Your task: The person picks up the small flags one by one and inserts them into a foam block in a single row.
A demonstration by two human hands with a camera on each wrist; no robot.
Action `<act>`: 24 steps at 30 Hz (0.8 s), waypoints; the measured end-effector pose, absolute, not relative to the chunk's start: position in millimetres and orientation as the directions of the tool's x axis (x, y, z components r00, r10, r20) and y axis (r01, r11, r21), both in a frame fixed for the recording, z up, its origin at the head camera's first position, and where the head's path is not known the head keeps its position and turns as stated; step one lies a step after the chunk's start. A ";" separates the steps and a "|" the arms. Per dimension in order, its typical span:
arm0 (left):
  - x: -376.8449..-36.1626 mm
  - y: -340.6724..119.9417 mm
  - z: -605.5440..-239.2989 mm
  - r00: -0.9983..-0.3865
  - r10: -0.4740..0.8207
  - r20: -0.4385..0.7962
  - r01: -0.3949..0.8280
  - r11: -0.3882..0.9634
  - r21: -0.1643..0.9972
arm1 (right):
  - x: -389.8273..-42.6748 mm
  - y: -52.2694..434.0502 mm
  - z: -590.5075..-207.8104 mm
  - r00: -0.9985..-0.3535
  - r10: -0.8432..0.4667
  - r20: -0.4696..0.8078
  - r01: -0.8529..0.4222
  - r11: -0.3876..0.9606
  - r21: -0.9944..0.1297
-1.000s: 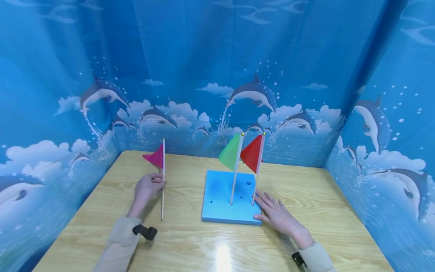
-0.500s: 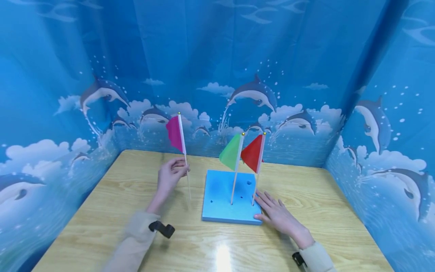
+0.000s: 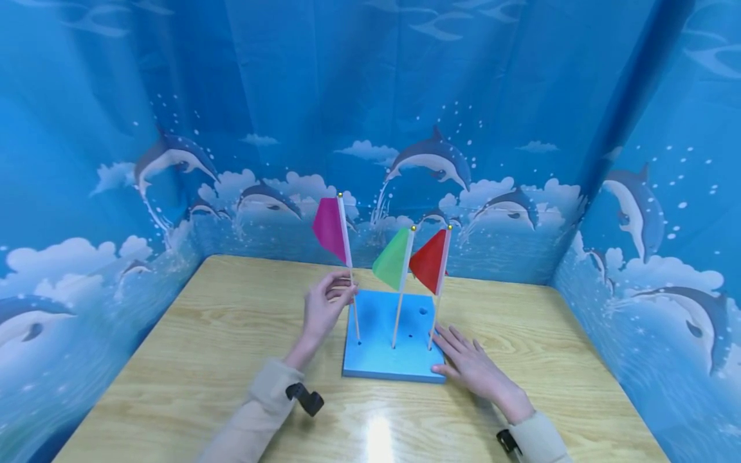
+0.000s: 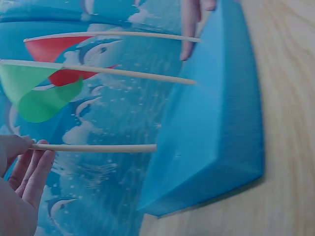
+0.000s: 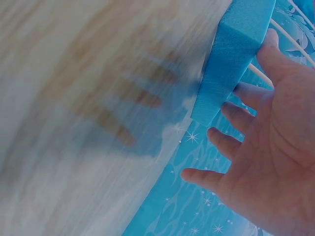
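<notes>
My left hand (image 3: 327, 302) pinches the thin wooden stick of a magenta flag (image 3: 330, 228) between thumb and fingers. The stick leans slightly left at the top, its lower end at the left hole of a blue foam block (image 3: 376, 363). Whether that tip touches the block or has entered the hole, I cannot tell. A green flag (image 3: 393, 258) and a red flag (image 3: 428, 262) stand in the block to the right. My right hand (image 3: 477, 370) rests against the block's right edge, fingers spread and fairly straight; in the right wrist view its thumb (image 5: 269, 42) touches the block.
The block lies on a wood-grain table (image 3: 231, 334). Two more holes show on its top, a larger rough one near the back right corner. A blue dolphin-print curtain (image 3: 324, 128) encloses the back and sides.
My left hand has lifted the magenta flag and carried it rightward from the table's left part to above the block's left hole. The right hand and the block have stayed put.
</notes>
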State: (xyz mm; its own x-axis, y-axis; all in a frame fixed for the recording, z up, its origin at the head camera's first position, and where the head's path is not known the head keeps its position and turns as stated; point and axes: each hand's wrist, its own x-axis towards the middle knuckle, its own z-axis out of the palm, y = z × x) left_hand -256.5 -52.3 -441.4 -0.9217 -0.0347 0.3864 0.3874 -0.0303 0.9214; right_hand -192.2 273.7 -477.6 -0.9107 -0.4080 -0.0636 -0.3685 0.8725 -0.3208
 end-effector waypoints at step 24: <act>-249.0 -43.9 -463.0 -0.917 0.009 0.400 0.399 0.059 0.915 | -192.6 274.8 -478.4 -0.914 -0.401 -0.069 -0.359 0.875 -0.325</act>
